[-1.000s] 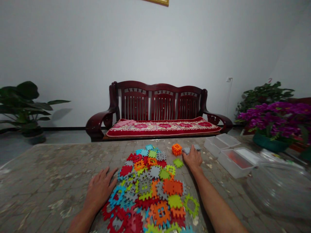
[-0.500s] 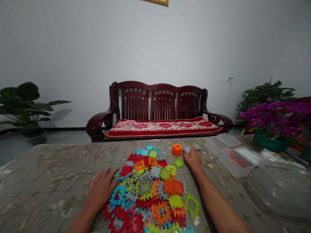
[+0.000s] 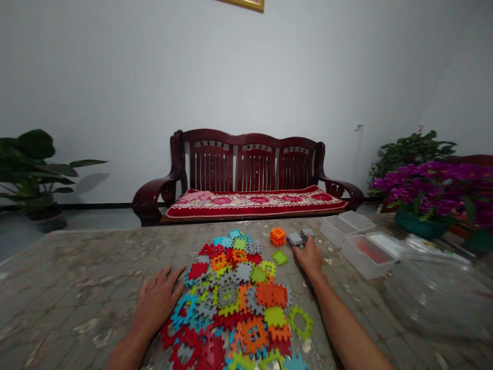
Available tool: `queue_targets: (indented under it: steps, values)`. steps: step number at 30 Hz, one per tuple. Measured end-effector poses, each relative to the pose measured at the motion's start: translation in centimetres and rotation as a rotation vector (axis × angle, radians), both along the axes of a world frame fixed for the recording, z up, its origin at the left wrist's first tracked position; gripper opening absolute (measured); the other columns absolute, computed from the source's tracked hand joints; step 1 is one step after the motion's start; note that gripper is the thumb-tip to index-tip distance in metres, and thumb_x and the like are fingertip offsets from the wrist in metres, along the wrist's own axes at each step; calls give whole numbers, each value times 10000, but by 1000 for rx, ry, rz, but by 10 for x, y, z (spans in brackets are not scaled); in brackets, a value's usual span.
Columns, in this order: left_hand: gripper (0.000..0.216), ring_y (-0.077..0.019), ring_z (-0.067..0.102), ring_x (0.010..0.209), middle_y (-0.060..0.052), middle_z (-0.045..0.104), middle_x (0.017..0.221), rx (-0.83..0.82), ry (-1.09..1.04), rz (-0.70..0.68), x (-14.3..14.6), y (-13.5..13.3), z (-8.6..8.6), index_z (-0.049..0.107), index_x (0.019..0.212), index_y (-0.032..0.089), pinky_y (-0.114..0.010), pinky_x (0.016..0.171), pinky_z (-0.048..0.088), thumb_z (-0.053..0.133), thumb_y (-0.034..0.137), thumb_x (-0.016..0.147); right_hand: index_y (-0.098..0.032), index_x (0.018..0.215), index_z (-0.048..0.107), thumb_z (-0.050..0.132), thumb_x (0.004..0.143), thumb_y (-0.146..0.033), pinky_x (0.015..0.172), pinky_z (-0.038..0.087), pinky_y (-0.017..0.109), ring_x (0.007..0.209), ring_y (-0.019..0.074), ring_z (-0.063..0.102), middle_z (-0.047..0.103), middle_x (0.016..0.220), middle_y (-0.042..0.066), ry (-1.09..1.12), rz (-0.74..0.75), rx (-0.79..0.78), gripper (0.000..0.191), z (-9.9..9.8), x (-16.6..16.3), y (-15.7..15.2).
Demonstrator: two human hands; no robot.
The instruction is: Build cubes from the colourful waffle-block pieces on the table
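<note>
My left hand [image 3: 159, 290] lies on the table with its fingers spread, beside the left edge of a pile of notched plastic building pieces [image 3: 233, 295] in red, orange, green, blue and grey. Past the pile's far right side, my right hand [image 3: 310, 257] has its fingertips closed on a dark grey notched piece [image 3: 307, 234], partly hidden behind them. Just left of it sits a lighter grey notched stack [image 3: 295, 239]. Further left stands an orange notched stack [image 3: 278, 237]. A single green piece [image 3: 280, 257] lies nearer, between the pile and my right hand.
Clear plastic boxes [image 3: 367, 259] stand right of my right hand, one with something orange inside. A large transparent lid or container [image 3: 439, 293] is nearer. Purple flowers in a green pot [image 3: 421, 223] stand beyond. A wooden bench [image 3: 250, 154] is behind the table [image 3: 77, 288].
My right fingers have shifted a little on the grey piece, which now sits closer to the lighter grey stack and looks tilted. My left hand stays put; the view has turned slightly right.
</note>
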State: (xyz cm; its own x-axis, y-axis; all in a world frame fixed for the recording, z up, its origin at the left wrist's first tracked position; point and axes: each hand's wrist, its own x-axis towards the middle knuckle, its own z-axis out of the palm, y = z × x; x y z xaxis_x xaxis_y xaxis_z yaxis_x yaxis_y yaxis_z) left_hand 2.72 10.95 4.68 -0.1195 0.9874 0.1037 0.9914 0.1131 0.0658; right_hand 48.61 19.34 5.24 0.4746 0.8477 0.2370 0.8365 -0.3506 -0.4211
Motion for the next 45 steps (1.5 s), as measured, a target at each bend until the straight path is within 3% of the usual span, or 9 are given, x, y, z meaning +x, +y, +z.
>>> queue_targets:
  steps: [6, 10, 17, 22, 45]
  values:
    - [553, -317, 448, 1475, -134, 510, 1582, -4, 18, 4, 1, 0, 0, 554, 1498, 274, -517, 1217, 304, 377, 401, 990, -167, 1524, 369, 655, 897, -403, 952, 472, 361, 1164, 293, 634, 690, 1247, 138, 19, -23, -23, 729, 4, -3, 4]
    - [554, -308, 444, 1479, -136, 506, 1584, -26, 29, -3, 1, 0, 2, 539, 1509, 278, -513, 1211, 313, 360, 402, 999, -161, 1493, 414, 663, 869, -336, 977, 450, 334, 1182, 273, 619, 690, 1251, 113, 53, -5, 79, 694, 1, -2, 1]
    - [554, -311, 441, 1480, -140, 510, 1582, -20, 10, -4, 2, -1, 4, 561, 1492, 267, -517, 1214, 302, 378, 406, 987, -169, 1377, 514, 489, 902, -183, 852, 453, 294, 1016, 232, 670, 721, 1043, 62, 141, 17, 109, 476, -2, -4, 2]
    - [559, -312, 443, 1479, -149, 498, 1589, -27, 19, -17, 1, 0, 2, 550, 1501, 257, -518, 1218, 296, 368, 400, 993, -165, 1373, 498, 460, 855, -107, 897, 453, 290, 1062, 223, 655, 733, 1067, 50, 190, 120, 133, 522, -2, -4, 3]
    - [540, -320, 458, 1466, -144, 531, 1561, -9, 3, -14, 3, -2, 6, 568, 1487, 270, -523, 1212, 309, 378, 377, 993, -182, 1410, 516, 447, 780, -27, 957, 458, 285, 1120, 211, 648, 758, 1081, 34, 229, 180, 110, 653, -1, -4, 2]
